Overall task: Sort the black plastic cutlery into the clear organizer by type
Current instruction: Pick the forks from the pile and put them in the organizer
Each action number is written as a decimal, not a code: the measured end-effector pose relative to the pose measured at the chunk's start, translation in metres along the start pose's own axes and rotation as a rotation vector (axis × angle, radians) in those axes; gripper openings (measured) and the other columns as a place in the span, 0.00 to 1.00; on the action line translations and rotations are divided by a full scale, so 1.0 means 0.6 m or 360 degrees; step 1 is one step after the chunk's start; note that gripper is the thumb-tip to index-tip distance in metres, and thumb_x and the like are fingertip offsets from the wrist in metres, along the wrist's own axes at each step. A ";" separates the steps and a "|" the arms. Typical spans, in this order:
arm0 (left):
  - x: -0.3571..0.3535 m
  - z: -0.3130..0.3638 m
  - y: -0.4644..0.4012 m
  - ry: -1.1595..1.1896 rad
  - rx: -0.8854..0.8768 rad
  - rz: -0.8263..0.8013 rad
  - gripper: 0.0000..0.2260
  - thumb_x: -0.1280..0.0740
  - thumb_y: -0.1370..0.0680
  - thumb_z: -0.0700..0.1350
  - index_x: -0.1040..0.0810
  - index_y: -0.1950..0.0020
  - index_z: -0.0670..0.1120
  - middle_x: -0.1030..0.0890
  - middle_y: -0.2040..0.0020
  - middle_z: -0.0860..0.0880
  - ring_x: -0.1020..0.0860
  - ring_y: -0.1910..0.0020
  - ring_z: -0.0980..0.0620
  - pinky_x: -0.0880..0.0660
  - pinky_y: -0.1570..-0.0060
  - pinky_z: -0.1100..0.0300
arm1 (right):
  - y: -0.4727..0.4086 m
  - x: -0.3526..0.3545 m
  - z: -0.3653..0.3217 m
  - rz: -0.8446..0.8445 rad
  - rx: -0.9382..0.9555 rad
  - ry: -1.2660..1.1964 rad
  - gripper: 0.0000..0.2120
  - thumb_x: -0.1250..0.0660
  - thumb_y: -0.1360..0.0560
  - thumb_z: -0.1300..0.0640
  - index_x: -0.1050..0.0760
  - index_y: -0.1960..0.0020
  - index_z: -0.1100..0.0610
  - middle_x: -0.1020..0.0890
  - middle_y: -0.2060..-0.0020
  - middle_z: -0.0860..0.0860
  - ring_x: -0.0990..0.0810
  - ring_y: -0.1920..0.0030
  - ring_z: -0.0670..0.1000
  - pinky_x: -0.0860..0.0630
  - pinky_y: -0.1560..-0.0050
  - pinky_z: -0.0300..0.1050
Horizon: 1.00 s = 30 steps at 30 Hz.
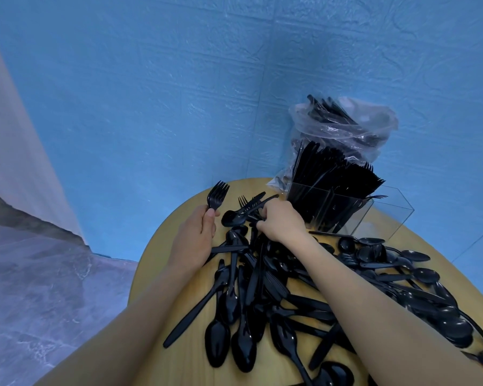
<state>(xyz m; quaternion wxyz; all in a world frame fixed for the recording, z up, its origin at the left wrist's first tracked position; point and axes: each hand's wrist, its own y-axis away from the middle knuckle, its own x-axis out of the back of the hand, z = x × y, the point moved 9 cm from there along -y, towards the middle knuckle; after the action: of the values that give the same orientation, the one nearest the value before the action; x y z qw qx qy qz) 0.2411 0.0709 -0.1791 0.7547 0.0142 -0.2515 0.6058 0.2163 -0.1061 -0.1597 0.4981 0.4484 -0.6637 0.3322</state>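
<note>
While cutlery [262, 288] crowds it, bag [343, 126] backs organizer [385, 210].

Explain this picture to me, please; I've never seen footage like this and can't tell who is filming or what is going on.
No machine here: a person wears a camera on the head, looking down at their own bare arms. The left hand holds a bunch of forks upright. The right hand reaches into a pile of black plastic cutlery, spoons, knives and forks mixed, on a round wooden table; what it grips is hard to tell. Beyond stands a clear organizer, some compartments packed with cutlery, one at the right looking empty. Behind it sits a plastic bag holding more.
</note>
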 end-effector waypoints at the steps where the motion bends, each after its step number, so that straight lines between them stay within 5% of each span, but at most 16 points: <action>1: 0.000 0.000 0.000 -0.0007 -0.0003 0.0000 0.13 0.49 0.17 0.49 0.26 0.48 0.49 0.29 0.68 0.52 0.31 0.70 0.57 0.36 0.67 0.61 | 0.003 0.002 0.006 0.0003 -0.0009 -0.0046 0.05 0.34 0.27 0.59 0.29 0.59 0.58 0.26 0.64 0.52 0.27 0.64 0.52 0.32 0.69 0.42; 8: -0.002 0.000 0.001 0.0008 -0.0028 -0.0010 0.13 0.50 0.17 0.50 0.26 0.48 0.49 0.29 0.68 0.52 0.32 0.72 0.59 0.35 0.67 0.61 | 0.029 0.026 0.043 0.0105 -0.0062 -0.0582 0.05 0.30 0.27 0.59 0.24 0.54 0.58 0.23 0.59 0.50 0.24 0.57 0.51 0.26 0.55 0.45; 20: -0.003 0.015 0.001 0.0069 -0.0037 -0.0045 0.13 0.49 0.17 0.48 0.27 0.49 0.48 0.30 0.68 0.51 0.33 0.72 0.58 0.36 0.70 0.67 | 0.066 0.073 0.093 0.0417 -0.0169 -0.1190 0.04 0.30 0.26 0.61 0.18 0.56 0.61 0.20 0.65 0.51 0.25 0.64 0.47 0.29 0.62 0.40; 30: -0.030 0.072 0.005 0.0131 -0.0102 -0.0097 0.12 0.49 0.17 0.47 0.26 0.50 0.48 0.30 0.67 0.52 0.34 0.71 0.58 0.38 0.71 0.67 | 0.084 0.094 0.105 0.0461 -0.0046 -0.1227 0.13 0.31 0.25 0.57 0.23 0.62 0.66 0.31 0.72 0.51 0.35 0.68 0.49 0.36 0.63 0.42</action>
<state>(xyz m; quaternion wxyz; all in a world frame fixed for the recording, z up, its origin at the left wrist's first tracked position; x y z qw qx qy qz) 0.2203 0.0413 -0.1490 0.7827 -0.0274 -0.2389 0.5741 0.1408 -0.1579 -0.1229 0.1674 0.4349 -0.8625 0.1971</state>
